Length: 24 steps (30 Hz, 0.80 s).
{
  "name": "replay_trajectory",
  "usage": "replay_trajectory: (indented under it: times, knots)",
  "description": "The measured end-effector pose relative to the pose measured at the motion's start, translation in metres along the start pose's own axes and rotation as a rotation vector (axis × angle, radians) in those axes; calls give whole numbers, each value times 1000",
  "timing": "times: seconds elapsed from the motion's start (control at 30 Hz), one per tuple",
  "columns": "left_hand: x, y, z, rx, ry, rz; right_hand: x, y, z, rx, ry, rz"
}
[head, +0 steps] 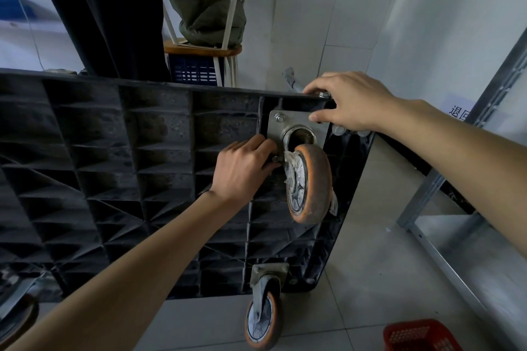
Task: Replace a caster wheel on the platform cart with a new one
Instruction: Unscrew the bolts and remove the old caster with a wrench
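Note:
The black platform cart (119, 157) stands on its side with its ribbed underside facing me. A worn orange caster wheel (309, 184) hangs from a steel mounting plate (296, 120) near the cart's upper right corner. My left hand (242, 169) has its fingers curled around a nut at the plate's lower left corner. My right hand (348, 101) grips the cart's top corner, its thumb pressing on the plate's upper right corner and its fingers over the edge. A bolt with nut shows at the plate's upper left (280, 117).
A second orange caster (263, 313) sits at the cart's lower right, touching the tiled floor. A metal shelf rack (445, 208) stands at the right, a red basket (419, 335) at the bottom right. Behind the cart are a wooden stool (202, 50) and a blue crate (194, 72).

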<state>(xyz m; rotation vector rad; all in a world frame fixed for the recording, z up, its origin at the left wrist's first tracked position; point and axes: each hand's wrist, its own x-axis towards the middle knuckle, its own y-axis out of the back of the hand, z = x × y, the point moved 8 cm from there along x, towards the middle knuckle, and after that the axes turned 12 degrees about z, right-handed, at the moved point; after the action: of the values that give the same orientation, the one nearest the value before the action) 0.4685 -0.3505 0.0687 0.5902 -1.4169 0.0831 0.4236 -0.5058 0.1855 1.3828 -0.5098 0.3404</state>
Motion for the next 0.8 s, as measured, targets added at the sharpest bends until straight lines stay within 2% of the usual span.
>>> replay_trajectory:
  times: [0.8]
  knots:
    - [-3, -6, -5, -52, 50, -48, -1, 1, -1, 12, -8, -2]
